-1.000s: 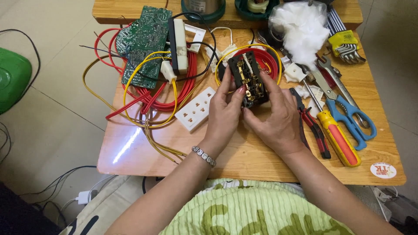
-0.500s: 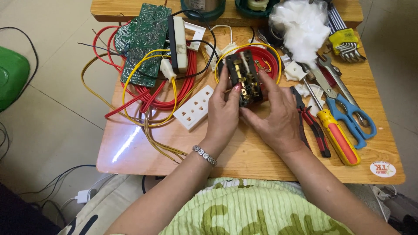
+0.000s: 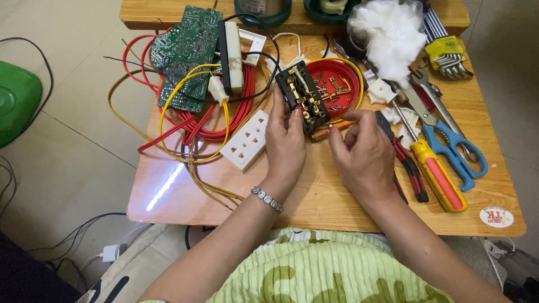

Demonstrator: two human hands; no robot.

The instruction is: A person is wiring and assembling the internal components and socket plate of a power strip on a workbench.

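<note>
Head view is showing me the left hand gripping a black socket insert with brass contacts, holding it tilted just above the tabletop, thumb and fingers pinching its lower end. I am seeing the right hand loosely curled just beside it, fingertips pinching a small orange-brown cylindrical part right under the insert. Behind the insert a red round tray with brass bits is sitting. A white socket cover is lying left of the left hand, near the red and yellow wires. An orange-handled screwdriver, red-handled pliers and blue-handled scissors are lying right of the right hand.
</note>
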